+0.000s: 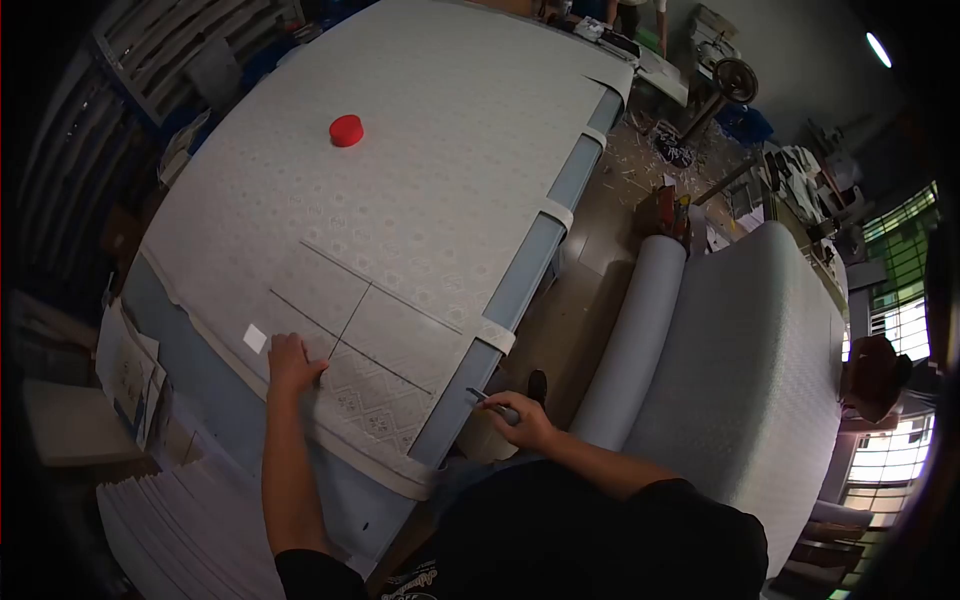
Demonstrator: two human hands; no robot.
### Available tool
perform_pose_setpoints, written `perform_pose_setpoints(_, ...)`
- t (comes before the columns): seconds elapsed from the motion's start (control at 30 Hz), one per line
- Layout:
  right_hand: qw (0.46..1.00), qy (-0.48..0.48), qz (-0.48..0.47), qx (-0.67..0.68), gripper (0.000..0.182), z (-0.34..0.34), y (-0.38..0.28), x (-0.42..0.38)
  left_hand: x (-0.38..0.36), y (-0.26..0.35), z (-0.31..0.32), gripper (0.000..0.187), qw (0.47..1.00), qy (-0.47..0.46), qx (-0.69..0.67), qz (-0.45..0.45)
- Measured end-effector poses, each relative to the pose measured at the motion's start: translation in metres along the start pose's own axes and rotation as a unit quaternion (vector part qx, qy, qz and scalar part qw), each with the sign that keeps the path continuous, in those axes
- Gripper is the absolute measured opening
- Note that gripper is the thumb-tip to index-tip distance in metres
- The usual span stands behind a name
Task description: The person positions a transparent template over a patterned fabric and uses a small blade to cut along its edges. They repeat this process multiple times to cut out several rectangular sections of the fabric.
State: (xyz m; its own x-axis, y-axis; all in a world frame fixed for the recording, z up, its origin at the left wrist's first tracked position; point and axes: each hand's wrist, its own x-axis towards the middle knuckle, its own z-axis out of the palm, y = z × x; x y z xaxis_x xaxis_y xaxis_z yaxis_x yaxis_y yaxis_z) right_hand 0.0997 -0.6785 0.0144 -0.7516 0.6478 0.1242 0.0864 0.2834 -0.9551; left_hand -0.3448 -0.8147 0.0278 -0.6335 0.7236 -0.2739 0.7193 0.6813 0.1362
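Pale patterned fabric (430, 150) covers the large table, with dark straight lines crossing on its near part. My left hand (292, 362) rests on the fabric near its front edge, thumb spread from the fingers and nothing visible in it. Just beyond that hand, to the left, lies a small white square (254, 338). At the table's right edge my right hand (525, 420) is closed around a slim dark tool (487, 401), its tip pointing up and left over the blue-grey border. What kind of tool it is cannot be made out clearly.
A red round object (346, 131) sits farther back on the fabric. Right of the table stand a large grey roll (635, 340) and a broad padded stack (735, 370). Scraps litter the floor behind them. Papers lie at the left edge. Part of another person shows at the top.
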Motion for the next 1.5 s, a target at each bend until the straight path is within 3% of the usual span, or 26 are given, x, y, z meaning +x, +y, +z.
perform_pose_setpoints(0.03,0.999,-0.036,-0.012,0.001,0.022,-0.016,0.004,0.005,-0.021,0.009,0.001,0.055,0.998,0.021,-0.060,-0.029)
perform_pose_setpoints(0.1,0.996,-0.071,-0.050,-0.021,0.026,-0.055,0.020,0.018,-0.061,0.024,0.040,0.039,0.973,0.158,-0.171,-0.011)
perform_pose_setpoints(0.13,0.991,-0.102,-0.078,-0.042,0.029,-0.071,0.026,0.022,-0.089,0.062,0.033,0.037,0.977,0.143,-0.155,-0.043)
perform_pose_setpoints(0.23,0.984,-0.132,-0.105,-0.060,0.030,-0.134,0.041,0.041,-0.144,0.126,0.086,0.054,0.970,0.153,-0.126,-0.142)
perform_pose_setpoints(0.3,0.985,-0.108,-0.114,-0.073,0.030,-0.169,0.053,0.053,-0.148,0.154,0.106,0.062,0.971,0.133,-0.120,-0.159)
perform_pose_setpoints(0.4,0.988,-0.069,-0.113,-0.080,0.029,-0.213,0.059,0.071,-0.156,0.188,0.135,0.090,0.957,0.119,-0.121,-0.234)
perform_pose_setpoints(0.47,0.996,-0.032,-0.057,-0.053,0.026,-0.220,0.064,0.081,-0.154,0.210,0.121,0.104,0.952,0.125,-0.131,-0.245)
perform_pose_setpoints(0.53,0.997,-0.012,-0.062,-0.052,0.023,-0.220,0.070,0.092,-0.146,0.221,0.104,0.105,0.952,0.098,-0.116,-0.268)
perform_pose_setpoints(0.8,0.996,-0.059,-0.052,-0.032,0.024,-0.196,0.070,0.093,-0.065,0.166,0.074,0.106,0.940,0.125,-0.128,-0.290)
perform_pose_setpoints(1.23,0.992,-0.011,0.040,-0.121,0.028,-0.194,0.063,0.185,0.141,-0.051,-0.008,0.109,0.941,0.121,-0.105,-0.298)
perform_pose_setpoints(1.37,0.987,-0.005,0.007,-0.158,0.028,-0.176,0.062,0.213,0.177,-0.085,-0.021,0.103,0.945,0.135,-0.083,-0.287)
perform_pose_setpoints(1.43,0.989,-0.007,0.034,-0.145,0.031,-0.168,0.073,0.223,0.176,-0.089,-0.014,0.098,0.945,0.144,-0.062,-0.286)
perform_pose_setpoints(1.5,0.989,-0.005,0.060,-0.132,0.034,-0.163,0.081,0.237,0.179,-0.077,0.000,0.085,0.947,0.218,-0.064,-0.228)
